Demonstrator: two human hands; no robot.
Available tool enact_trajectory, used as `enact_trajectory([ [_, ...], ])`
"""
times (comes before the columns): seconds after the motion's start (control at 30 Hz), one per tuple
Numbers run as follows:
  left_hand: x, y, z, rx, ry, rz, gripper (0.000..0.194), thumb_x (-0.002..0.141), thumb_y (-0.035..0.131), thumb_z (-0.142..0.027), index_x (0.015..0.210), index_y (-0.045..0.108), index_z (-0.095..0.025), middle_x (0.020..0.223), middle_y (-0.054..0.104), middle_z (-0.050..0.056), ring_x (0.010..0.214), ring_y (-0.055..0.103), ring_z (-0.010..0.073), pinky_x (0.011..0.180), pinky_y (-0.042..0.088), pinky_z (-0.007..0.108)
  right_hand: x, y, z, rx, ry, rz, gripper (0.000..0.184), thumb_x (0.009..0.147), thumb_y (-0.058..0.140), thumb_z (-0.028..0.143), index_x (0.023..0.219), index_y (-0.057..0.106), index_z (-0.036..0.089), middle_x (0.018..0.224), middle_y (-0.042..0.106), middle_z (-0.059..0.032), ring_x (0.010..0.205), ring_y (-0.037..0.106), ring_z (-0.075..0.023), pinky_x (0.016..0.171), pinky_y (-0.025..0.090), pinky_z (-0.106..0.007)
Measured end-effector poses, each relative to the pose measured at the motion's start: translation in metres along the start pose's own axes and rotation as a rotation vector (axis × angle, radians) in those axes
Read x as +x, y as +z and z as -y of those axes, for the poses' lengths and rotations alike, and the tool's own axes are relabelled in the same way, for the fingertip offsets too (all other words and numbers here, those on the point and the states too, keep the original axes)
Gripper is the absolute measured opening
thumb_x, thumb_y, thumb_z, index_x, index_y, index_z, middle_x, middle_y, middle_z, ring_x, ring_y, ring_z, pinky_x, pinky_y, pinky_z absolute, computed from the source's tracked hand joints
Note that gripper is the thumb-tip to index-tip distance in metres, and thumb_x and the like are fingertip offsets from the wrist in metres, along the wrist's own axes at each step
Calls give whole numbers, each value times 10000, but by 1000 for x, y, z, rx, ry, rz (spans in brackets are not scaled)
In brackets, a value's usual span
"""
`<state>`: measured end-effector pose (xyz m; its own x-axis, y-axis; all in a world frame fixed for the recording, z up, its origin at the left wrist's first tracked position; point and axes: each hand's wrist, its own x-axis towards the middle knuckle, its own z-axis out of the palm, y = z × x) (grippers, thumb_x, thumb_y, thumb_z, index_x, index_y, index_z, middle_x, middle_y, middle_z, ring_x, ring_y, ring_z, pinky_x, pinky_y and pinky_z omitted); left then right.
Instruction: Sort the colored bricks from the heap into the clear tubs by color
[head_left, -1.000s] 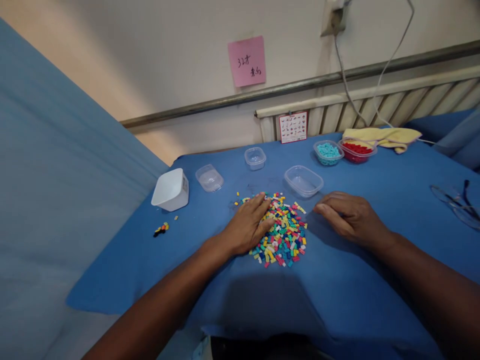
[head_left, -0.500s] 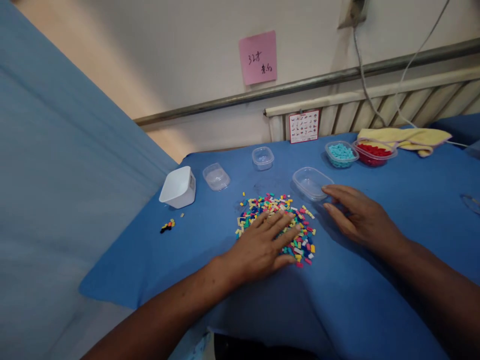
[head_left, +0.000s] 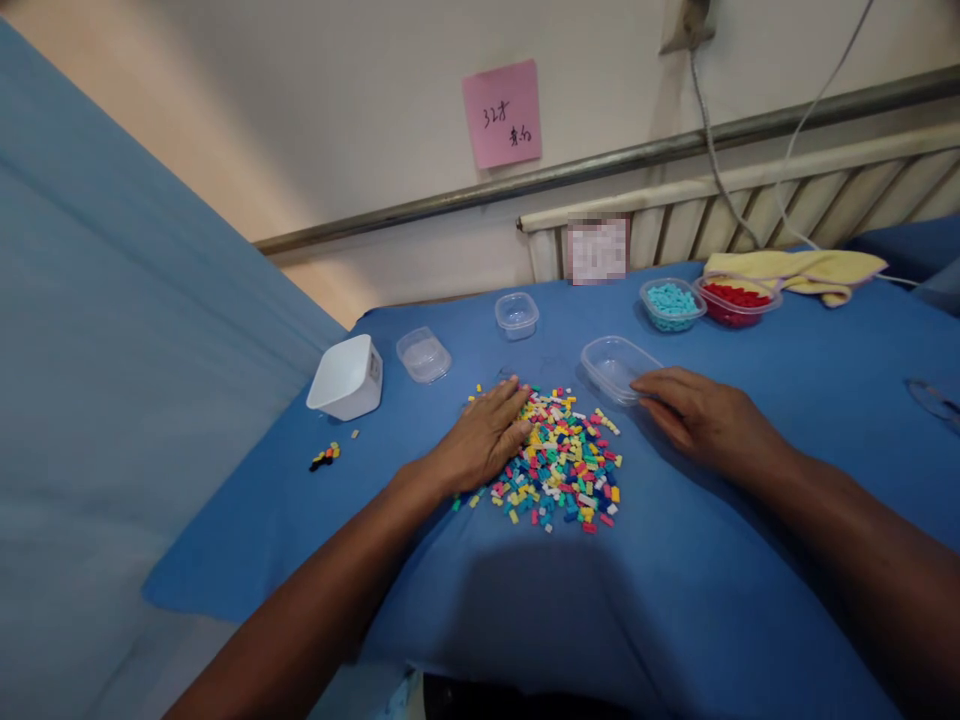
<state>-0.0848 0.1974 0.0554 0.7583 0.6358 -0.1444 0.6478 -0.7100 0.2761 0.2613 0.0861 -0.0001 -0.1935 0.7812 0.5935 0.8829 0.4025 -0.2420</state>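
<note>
A loose pile of small multicoloured building bricks [head_left: 562, 460] lies on the blue-covered table. My left hand [head_left: 484, 430] rests on the pile's left side, fingers stretched out and touching bricks; those under it are hidden. On the right, my right hand [head_left: 694, 415] pinches the near right rim of a clear plastic container [head_left: 616, 368], which stands just behind the pile with nothing visible in it.
Along the back are a clear tub [head_left: 517, 315], a shallow clear container [head_left: 424, 355], a tub of light-blue bricks [head_left: 672, 305], a tub of red bricks [head_left: 739, 300] and a yellow cloth [head_left: 795, 272]. A white box [head_left: 346, 378] stands left, near several black and orange pieces [head_left: 325, 457].
My left hand has slid from the middle of the pile to its left side, uncovering bricks. My right hand has closed on the container's rim. The view has shifted slightly.
</note>
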Motion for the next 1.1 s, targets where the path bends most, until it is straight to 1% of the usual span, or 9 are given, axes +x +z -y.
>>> enact_trajectory([
  [0.17, -7, 11, -38, 100, 292, 20, 817, 1155, 291, -711, 1760, 378, -169, 1840, 266, 144, 1742, 185, 320, 1430, 163, 554, 0, -9, 6, 13, 13, -87, 302, 1106, 582, 237, 1356, 743, 187, 1300, 803, -150, 1120, 809, -316, 917, 685, -456],
  [0.27, -20, 20, -47, 167, 391, 20, 878, 1128, 349, -754, 1743, 400, -130, 1824, 300, 160, 1742, 170, 348, 1430, 179, 552, 1, -16, 18, 56, -34, -115, 264, 1104, 599, 202, 1326, 743, 198, 1245, 822, -124, 1085, 816, -284, 920, 680, -421],
  [0.4, -43, 22, -41, 209, 391, 42, 845, 1121, 436, -727, 1774, 340, -199, 1845, 261, 123, 1729, 219, 360, 1410, 249, 564, -2, -22, 35, 139, -137, -50, 230, 1111, 622, 193, 1316, 726, 200, 1195, 839, -100, 1031, 820, -245, 915, 670, -385],
  [0.63, -54, 20, -20, 243, 270, 19, 810, 1123, 401, -743, 1801, 260, -322, 1871, 156, 99, 1730, 217, 370, 1391, 233, 627, -4, -19, 65, 323, -293, 268, 269, 1101, 704, 379, 1330, 748, 245, 1195, 838, -87, 1056, 814, -245, 902, 683, -368],
  [0.77, -47, 18, -29, 236, 276, 0, 836, 1105, 392, -780, 1797, 275, -327, 1872, 123, 121, 1730, 201, 398, 1369, 213, 705, -3, -2, 73, 366, -301, 257, 236, 1112, 632, 217, 1291, 778, 262, 1123, 839, -72, 1006, 813, -217, 873, 688, -335],
  [0.87, -50, 15, -47, 260, 315, -89, 849, 1084, 419, -800, 1774, 350, -309, 1859, 175, 153, 1716, 231, 433, 1346, 198, 764, -3, 6, 69, 372, -272, 163, 255, 1102, 611, 165, 1287, 770, 240, 1144, 840, -82, 1046, 814, -235, 920, 694, -373],
  [0.93, -54, 14, -61, 285, 412, -152, 781, 1109, 445, -743, 1735, 432, -277, 1847, 245, 140, 1700, 292, 404, 1367, 227, 706, -5, 5, 65, 385, -227, 87, 260, 1098, 619, 166, 1304, 759, 244, 1174, 837, -82, 1072, 814, -241, 945, 694, -391],
  [1.03, -55, 21, -77, 322, 569, -198, 593, 1177, 445, -545, 1650, 546, -201, 1800, 397, 90, 1651, 408, 319, 1394, 284, 534, -8, 0, 59, 409, -151, 43, 288, 1095, 619, 150, 1322, 749, 270, 1162, 832, -56, 1026, 816, -216, 902, 692, -354],
  [1.1, -50, 27, -80, 344, 585, -212, 551, 1190, 426, -469, 1600, 592, -140, 1723, 521, 102, 1591, 489, 315, 1377, 323, 494, -10, -2, 57, 402, -130, 37, 267, 1095, 621, 153, 1298, 750, 268, 1134, 828, -51, 993, 817, -209, 868, 687, -334],
])
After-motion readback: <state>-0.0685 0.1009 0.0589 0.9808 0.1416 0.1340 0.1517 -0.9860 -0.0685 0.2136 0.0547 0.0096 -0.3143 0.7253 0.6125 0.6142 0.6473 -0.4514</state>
